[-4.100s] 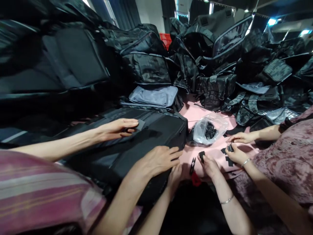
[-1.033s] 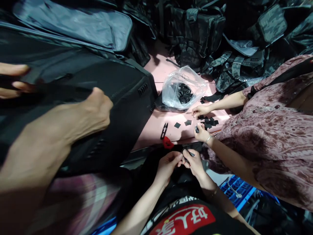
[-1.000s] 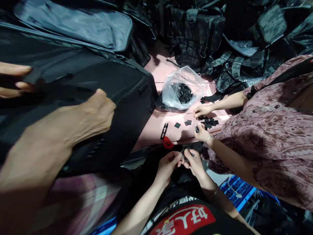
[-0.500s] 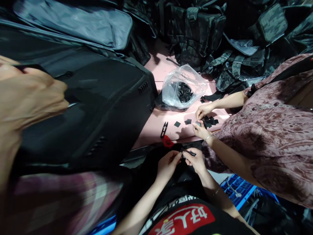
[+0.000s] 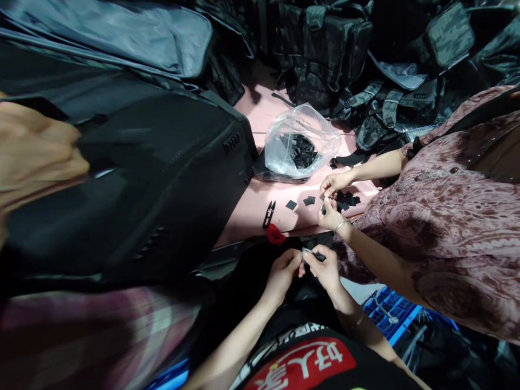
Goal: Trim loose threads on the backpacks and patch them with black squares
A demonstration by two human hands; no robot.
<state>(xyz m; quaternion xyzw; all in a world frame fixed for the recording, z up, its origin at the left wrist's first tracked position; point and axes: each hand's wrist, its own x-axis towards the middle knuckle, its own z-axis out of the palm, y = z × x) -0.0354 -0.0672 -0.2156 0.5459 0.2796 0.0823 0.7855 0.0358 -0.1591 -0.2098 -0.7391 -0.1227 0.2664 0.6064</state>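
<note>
In front of my dark apron, my left hand [image 5: 287, 266] is closed in a pinch at the left end of a small dark fabric piece. My right hand [image 5: 324, 266] grips the same fabric piece [image 5: 319, 255] between thumb and fingers. Both hands are close together, just below the table's front edge. Black thread snips [image 5: 268, 214] and a small red item [image 5: 275, 234] lie at that edge. Beside them are loose dark squares [image 5: 291, 205]. Behind stands a clear plastic bag [image 5: 280, 146] with many black pieces [image 5: 304, 151] in it.
At the right a co-worker's hands [image 5: 331, 215] handle a small dark piece by a pile of black squares [image 5: 350, 200]. Another person's hand [image 5: 38, 146] rests over a large black bag [image 5: 162, 162] at left. Camouflage backpacks [image 5: 320, 43] stand behind; a blue crate [image 5: 392, 311] is low right.
My fingers have shifted slightly on the fabric piece, and a greyer edge now shows. The co-worker's hands have moved a little apart. The hand at far left has moved further left.
</note>
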